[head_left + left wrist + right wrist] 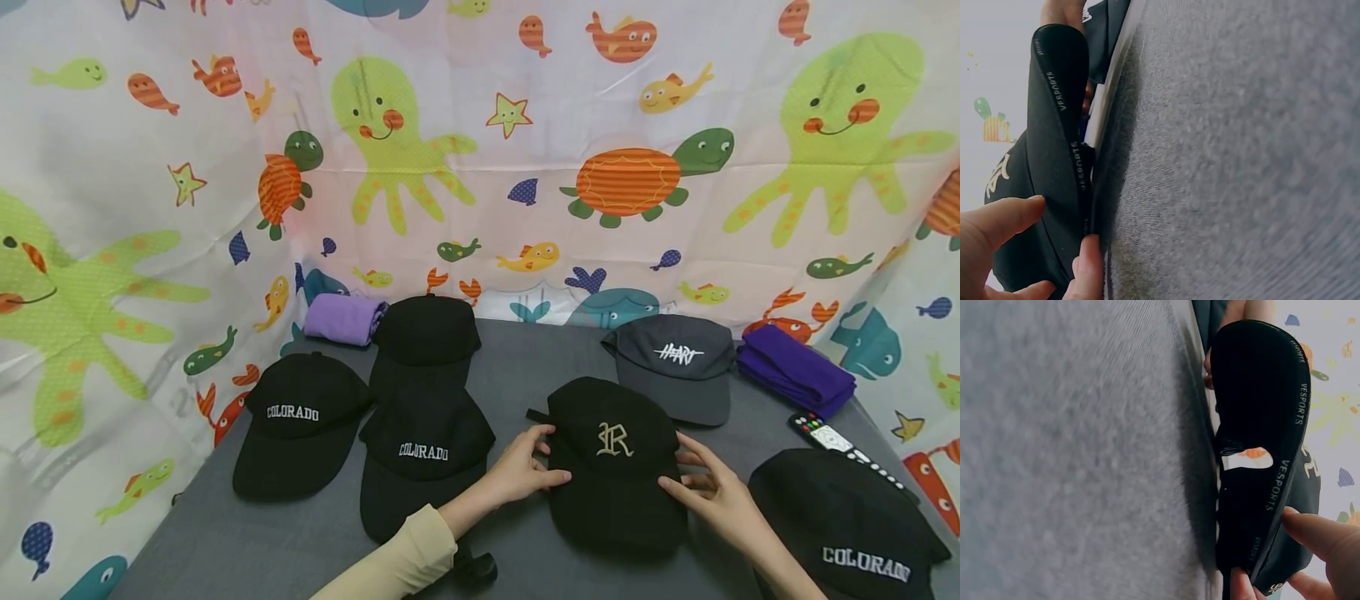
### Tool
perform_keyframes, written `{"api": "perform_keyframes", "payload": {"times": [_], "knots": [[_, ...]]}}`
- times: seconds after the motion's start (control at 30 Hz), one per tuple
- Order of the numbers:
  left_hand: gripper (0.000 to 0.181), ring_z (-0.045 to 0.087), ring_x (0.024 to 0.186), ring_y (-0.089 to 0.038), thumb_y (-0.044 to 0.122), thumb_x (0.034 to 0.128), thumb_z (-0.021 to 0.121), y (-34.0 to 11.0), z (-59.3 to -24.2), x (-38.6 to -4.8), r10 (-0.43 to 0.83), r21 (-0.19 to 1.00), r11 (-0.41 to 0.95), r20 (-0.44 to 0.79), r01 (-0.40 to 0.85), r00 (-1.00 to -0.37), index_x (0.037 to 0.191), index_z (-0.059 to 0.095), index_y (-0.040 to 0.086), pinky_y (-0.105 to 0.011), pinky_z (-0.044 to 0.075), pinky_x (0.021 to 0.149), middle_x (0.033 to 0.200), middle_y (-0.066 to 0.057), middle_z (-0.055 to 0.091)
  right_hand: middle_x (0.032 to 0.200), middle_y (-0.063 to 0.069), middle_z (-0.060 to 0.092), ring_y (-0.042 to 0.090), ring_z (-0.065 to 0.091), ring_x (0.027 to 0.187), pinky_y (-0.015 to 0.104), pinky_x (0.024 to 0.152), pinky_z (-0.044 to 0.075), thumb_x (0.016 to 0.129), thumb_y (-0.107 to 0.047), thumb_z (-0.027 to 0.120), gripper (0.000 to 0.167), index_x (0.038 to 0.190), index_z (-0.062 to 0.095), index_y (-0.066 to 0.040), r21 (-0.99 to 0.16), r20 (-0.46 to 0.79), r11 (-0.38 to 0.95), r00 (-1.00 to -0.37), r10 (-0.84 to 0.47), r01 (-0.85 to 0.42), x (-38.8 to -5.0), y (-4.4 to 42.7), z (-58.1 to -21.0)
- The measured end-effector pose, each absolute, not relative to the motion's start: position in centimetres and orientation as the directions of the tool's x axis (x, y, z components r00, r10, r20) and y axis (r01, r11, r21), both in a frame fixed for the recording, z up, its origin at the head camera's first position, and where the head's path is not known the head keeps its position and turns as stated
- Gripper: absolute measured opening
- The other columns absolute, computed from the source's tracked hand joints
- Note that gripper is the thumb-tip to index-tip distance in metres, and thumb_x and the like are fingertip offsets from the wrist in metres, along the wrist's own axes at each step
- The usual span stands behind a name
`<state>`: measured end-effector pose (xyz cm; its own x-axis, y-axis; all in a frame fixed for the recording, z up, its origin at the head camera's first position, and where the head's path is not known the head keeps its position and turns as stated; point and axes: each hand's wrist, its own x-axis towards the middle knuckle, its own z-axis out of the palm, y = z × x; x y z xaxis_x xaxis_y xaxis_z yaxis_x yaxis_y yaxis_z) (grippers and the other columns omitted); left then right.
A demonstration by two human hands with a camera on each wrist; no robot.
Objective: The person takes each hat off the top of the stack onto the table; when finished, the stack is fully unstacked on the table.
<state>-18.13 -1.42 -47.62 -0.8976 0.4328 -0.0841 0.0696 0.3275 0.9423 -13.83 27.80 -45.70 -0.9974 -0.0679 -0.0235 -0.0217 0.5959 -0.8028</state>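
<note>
A black baseball cap with a gold letter R [615, 437] is held between both hands in the middle of the head view, brim toward me. On its left side my left hand [522, 468] pinches the edge, thumb in front and fingers behind. The opposite side is gripped the same way by my right hand [711, 479]. In both wrist views, pale VESPORTS lettering runs along the cap's inner band [1277, 481]. Through the right wrist view the opening at its back shows as a light gap. The cap's lower edge is close to the grey cloth [1229, 156].
Black COLORADO caps lie at left [300, 442], centre left [423, 467] and lower right [840, 517]. Behind are another black cap [426, 329], a grey HEART cap [675, 358], a lilac folded cloth [343, 318], a purple folded cloth [797, 371] and a remote control [832, 437].
</note>
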Motion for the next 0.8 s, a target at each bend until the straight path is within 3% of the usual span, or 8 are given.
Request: {"api": "perform_keyframes", "payload": {"times": [0.37, 0.53, 0.8], "knots": [[0.064, 0.056, 0.071, -0.006, 0.023, 0.0804, 0.073, -1.4, -47.2, -18.6, 0.432, 0.882, 0.446, -0.064, 0.152, -0.899, 0.135, 0.042, 0.011, -0.021, 0.045, 0.057, 0.107, -0.009, 0.048, 0.121, 0.025, 0.05, 0.001, 0.056, 0.083, 0.02, 0.068, 0.05, 0.084, -0.025, 0.069, 0.071, 0.142, 0.031, -0.01, -0.792, 0.028, 0.608, -0.998, -0.06, -0.059, -14.7, 27.6, -47.0], [0.062, 0.052, 0.074, -0.006, 0.025, 0.0799, 0.073, -1.6, -46.8, -18.6, 0.444, 0.853, 0.485, -0.05, 0.193, -0.895, 0.134, 0.045, 0.011, -0.02, 0.044, 0.061, 0.11, -0.01, 0.049, 0.118, 0.025, 0.052, 0.011, 0.058, 0.085, 0.02, 0.067, 0.05, 0.083, -0.021, 0.071, 0.071, 0.141, 0.033, -0.007, -0.779, 0.064, 0.62, -0.995, -0.071, -0.094, -14.9, 27.6, -47.1], [0.063, 0.058, 0.083, -0.015, 0.027, 0.0815, 0.071, -2.2, -46.4, -18.9, 0.472, 0.856, 0.475, -0.054, 0.202, -0.88, 0.136, 0.043, 0.014, -0.02, 0.046, 0.064, 0.119, -0.013, 0.049, 0.115, 0.023, 0.054, 0.02, 0.06, 0.089, 0.022, 0.067, 0.051, 0.082, -0.021, 0.072, 0.072, 0.14, 0.032, -0.008, -0.772, 0.081, 0.626, -0.993, -0.081, -0.114, -15.1, 27.7, -46.9]]}}
